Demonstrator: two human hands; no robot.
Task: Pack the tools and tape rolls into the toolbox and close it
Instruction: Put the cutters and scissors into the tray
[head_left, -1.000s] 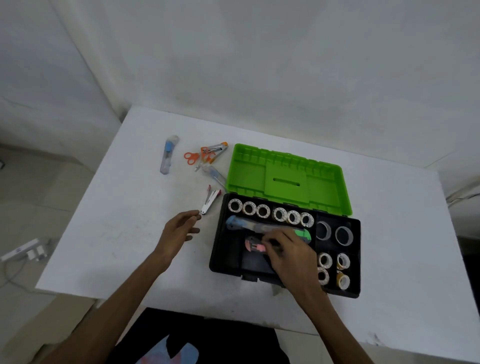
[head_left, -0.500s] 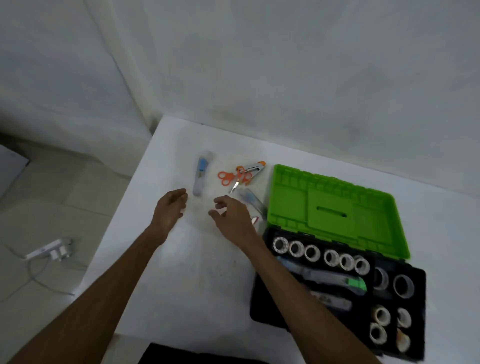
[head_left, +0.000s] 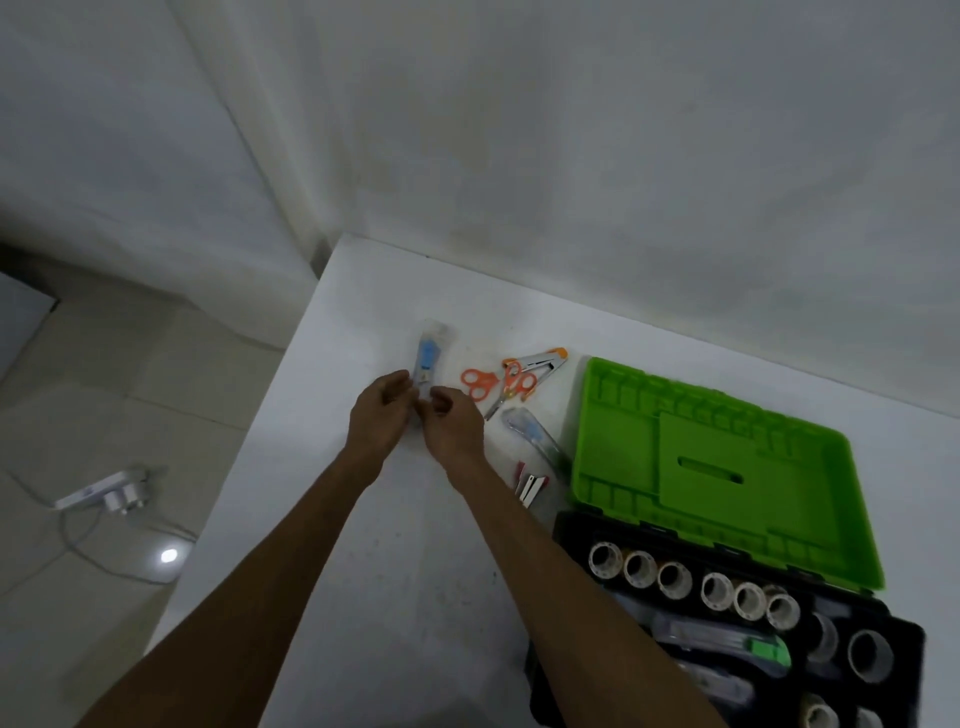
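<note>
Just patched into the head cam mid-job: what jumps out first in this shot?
The bright green toolbox lid lies open at right, with a row of tape rolls standing in the black toolbox base below it. At centre, the left hand and right hand meet at the near end of a blue-and-clear tool on the white table. Orange scissors lie unpacked beside them.

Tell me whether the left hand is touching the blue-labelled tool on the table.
Touching. The head view shows the left hand with its fingertips against the lower end of the blue-labelled tool; no gap shows between them.
</note>
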